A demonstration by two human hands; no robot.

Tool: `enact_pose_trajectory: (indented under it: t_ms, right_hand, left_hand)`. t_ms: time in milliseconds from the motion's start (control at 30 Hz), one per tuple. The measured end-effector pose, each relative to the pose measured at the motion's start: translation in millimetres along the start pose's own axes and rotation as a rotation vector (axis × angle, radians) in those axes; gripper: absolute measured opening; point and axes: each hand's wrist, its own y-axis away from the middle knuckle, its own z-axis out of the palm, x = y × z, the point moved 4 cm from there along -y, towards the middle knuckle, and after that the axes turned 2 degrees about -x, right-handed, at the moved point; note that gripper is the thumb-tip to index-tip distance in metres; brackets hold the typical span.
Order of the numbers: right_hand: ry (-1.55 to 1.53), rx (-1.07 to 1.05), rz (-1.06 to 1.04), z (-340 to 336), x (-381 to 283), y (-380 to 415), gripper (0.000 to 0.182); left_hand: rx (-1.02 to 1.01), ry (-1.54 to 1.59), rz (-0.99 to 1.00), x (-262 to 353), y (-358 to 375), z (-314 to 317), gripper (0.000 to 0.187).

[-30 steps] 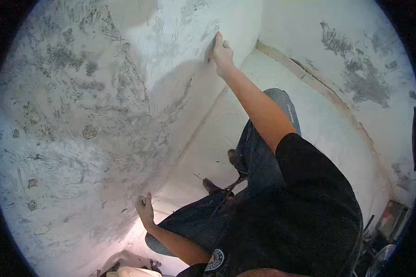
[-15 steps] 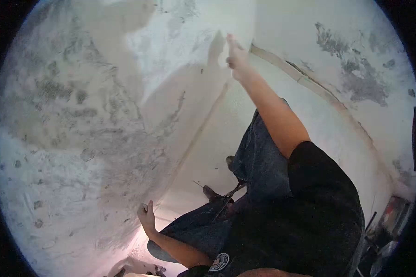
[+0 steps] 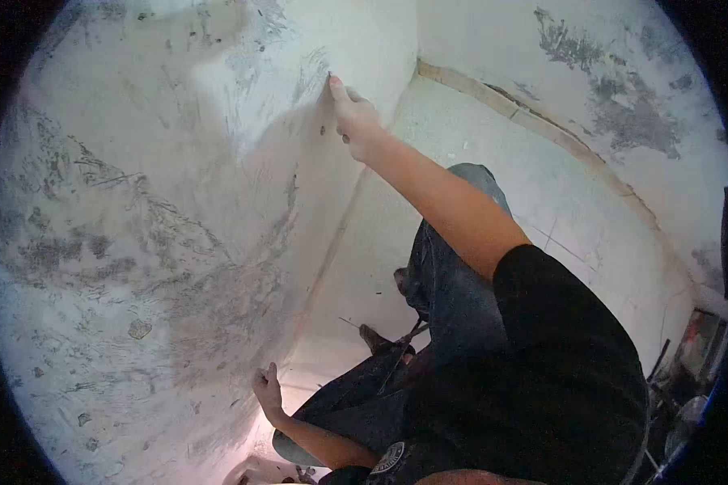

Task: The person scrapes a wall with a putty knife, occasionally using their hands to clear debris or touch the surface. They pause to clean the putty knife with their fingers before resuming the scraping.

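Note:
My right hand (image 3: 357,123) is stretched out against the patchy plaster wall (image 3: 210,202). One digit points up along the surface, its tip by a small dark mark, while the other fingers curl in. Whatever they hold, if anything, is hidden. My left hand (image 3: 268,390) is low at the left, close to the wall's lower part, with the fingers folded and one digit raised. I cannot make out anything in it.
A pale floor (image 3: 340,323) meets the wall along a brownish seam. Another stained wall (image 3: 647,89) with a rough base strip (image 3: 534,125) rises at the right. My bent knees in jeans (image 3: 461,291) are below my arm. Dark clutter (image 3: 687,380) stands at the right edge.
My right hand has moved left from near the corner onto the wall. My left hand has shifted slightly right and down in view. The view itself has shifted a little.

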Motion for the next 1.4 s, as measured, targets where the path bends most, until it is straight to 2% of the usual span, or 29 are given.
enact_pose_trajectory:
  t_ms: [67, 200, 233, 300, 333, 367, 400, 467, 533, 567, 633, 767, 833, 867, 900, 967, 1033, 1100, 1167, 1233, 1267, 1400]
  right_hand:
    - [0.043, 0.149, -0.047, 5.8, 2.5, -6.7, 0.069]
    - [0.006, 0.190, -0.121, 20.1, 15.6, -25.4, 0.071]
    - [0.137, 0.349, -0.172, 17.7, 10.8, -23.9, 0.071]
    - [-0.013, 0.392, -0.089, 8.7, -5.1, -28.9, 0.071]
    - [-0.293, 0.273, 0.056, -6.7, -24.7, -28.7, 0.070]
    - [-0.326, 0.195, -0.090, -21.7, -29.5, -51.5, 0.071]
    - [-0.357, 0.115, -0.242, -27.8, -28.1, -73.3, 0.071]
    - [-0.009, 0.249, -0.254, -27.5, -19.9, -59.8, 0.076]
    - [0.105, 0.225, -0.322, -18.9, -8.1, -28.9, 0.077]
    - [0.147, 0.223, -0.346, -14.6, -5.1, -13.6, 0.077]
    - [0.112, 0.034, -0.300, 2.3, -9.7, 8.9, 0.075]
    - [-0.015, 0.090, -0.262, 10.0, -15.7, 15.1, 0.075]
    - [0.046, 0.108, -0.336, 3.4, -19.7, -2.4, 0.084]
    - [0.060, 0.129, -0.369, 3.9, -15.5, -9.2, 0.084]
    - [0.061, 0.133, -0.364, 5.4, -16.2, -2.3, 0.084]
    - [-0.049, 0.083, -0.209, 11.8, -21.9, 17.0, 0.084]
    - [-0.005, 0.127, -0.248, 13.2, -22.6, 21.6, 0.083]
    - [-0.025, 0.080, -0.208, 14.1, -22.7, 19.8, 0.083]
    - [0.002, 0.066, -0.253, 10.6, -23.8, 2.9, 0.084]
    - [-0.099, 0.116, -0.299, 15.6, -15.6, 0.7, 0.083]
    - [-0.035, 0.125, -0.174, 17.6, -22.8, 19.7, 0.083]
    - [-0.014, 0.111, -0.220, 13.6, -21.7, 7.6, 0.082]
  left_hand:
    - [-0.020, 0.006, -0.011, 4.0, 2.6, -0.4, 0.045]
    - [0.018, 0.034, -0.005, 11.7, 8.7, -2.6, 0.044]
    - [0.027, 0.037, -0.014, 15.1, 13.0, -4.3, 0.044]
    - [0.001, 0.123, -0.030, 17.4, 22.8, -8.0, 0.044]
    - [0.038, 0.080, 0.011, 8.9, 23.4, -9.2, 0.044]
    - [0.078, 0.225, 0.023, -5.2, 24.5, -7.5, 0.043]
    - [0.059, 0.185, -0.010, -12.7, 27.4, -12.0, 0.043]
    - [0.046, 0.179, -0.030, -13.1, 27.3, -12.1, 0.043]
    - [0.032, 0.075, -0.049, -1.8, 27.7, -11.5, 0.044]
    - [0.025, 0.079, 0.028, -16.3, 15.9, -9.4, 0.043]
    - [0.040, 0.114, 0.034, -0.2, 9.7, -7.5, 0.041]
    - [-0.013, 0.173, 0.039, 27.1, 15.8, -4.1, 0.040]
    - [0.027, 0.083, -0.007, 20.0, 20.2, -2.7, 0.041]
    - [-0.015, 0.080, -0.020, 10.6, 18.2, -3.4, 0.040]
    - [-0.019, 0.076, -0.023, -1.5, 16.9, -4.4, 0.040]
    - [0.038, 0.019, -0.030, -16.0, 10.9, -5.7, 0.039]
    - [0.022, 0.067, -0.025, -0.7, 15.0, -4.7, 0.040]
    - [0.004, 0.113, -0.021, 9.5, 11.1, -0.6, 0.040]
    - [-0.013, 0.083, -0.012, 9.9, 12.1, -0.5, 0.041]
    - [-0.017, 0.072, -0.034, 13.1, 20.1, -5.6, 0.041]
    - [-0.011, 0.084, -0.037, 19.5, 18.0, -3.1, 0.041]
    - [-0.027, 0.058, -0.069, 16.0, 15.6, 2.1, 0.041]
